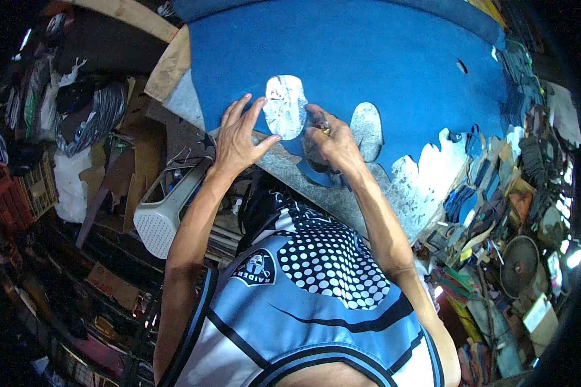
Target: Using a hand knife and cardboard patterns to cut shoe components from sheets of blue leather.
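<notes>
A large blue sheet (368,64) lies over a worn grey worktable (419,187). On it rests a silvery sole-shaped template (285,106). My left hand (239,135) presses flat on the sheet beside the template, its thumb touching the template's lower left edge. My right hand (329,138) is closed around a small cutting tool with a yellowish part, at the template's lower right edge. Sole-shaped holes (366,129) show along the sheet's near edge.
A white plastic basket (164,213) sits below the table at left, among cardboard and bags. Piles of blue sole pieces and scraps (490,200) crowd the right side, with a round fan (519,264) lower right. A wooden board (171,64) edges the table's left.
</notes>
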A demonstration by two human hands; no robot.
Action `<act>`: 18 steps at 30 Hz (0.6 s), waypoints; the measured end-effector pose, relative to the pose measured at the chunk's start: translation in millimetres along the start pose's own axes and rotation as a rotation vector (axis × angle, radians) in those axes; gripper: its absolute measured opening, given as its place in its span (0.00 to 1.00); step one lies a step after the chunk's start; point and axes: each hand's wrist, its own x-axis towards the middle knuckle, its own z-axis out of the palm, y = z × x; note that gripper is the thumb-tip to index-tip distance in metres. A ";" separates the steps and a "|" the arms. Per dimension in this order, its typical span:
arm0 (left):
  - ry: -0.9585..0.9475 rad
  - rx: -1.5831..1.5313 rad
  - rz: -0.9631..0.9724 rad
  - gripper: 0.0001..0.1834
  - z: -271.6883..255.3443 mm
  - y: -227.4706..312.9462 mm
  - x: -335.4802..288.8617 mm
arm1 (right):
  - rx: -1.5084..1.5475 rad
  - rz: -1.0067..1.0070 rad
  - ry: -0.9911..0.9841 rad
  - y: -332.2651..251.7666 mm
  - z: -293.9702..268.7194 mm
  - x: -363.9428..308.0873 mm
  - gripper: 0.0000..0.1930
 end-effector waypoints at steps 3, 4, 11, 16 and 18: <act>-0.009 0.012 -0.008 0.49 1.5 3.2 1.9 | 0.078 0.086 0.022 -5.9 -0.9 -4.3 0.25; 0.011 0.022 0.014 0.51 1.2 3.9 1.8 | 0.056 0.070 0.030 -4.3 -1.0 -4.1 0.25; 0.086 -0.028 0.017 0.53 10.9 2.5 -0.1 | 0.023 0.099 0.019 -0.4 -3.9 -5.4 0.26; 0.068 0.034 0.006 0.50 7.8 0.3 0.6 | 0.068 0.122 -0.013 -9.3 -5.9 -6.2 0.27; 0.056 0.040 -0.001 0.50 8.3 -0.5 0.0 | 0.093 0.100 -0.013 -5.7 -5.5 -4.1 0.27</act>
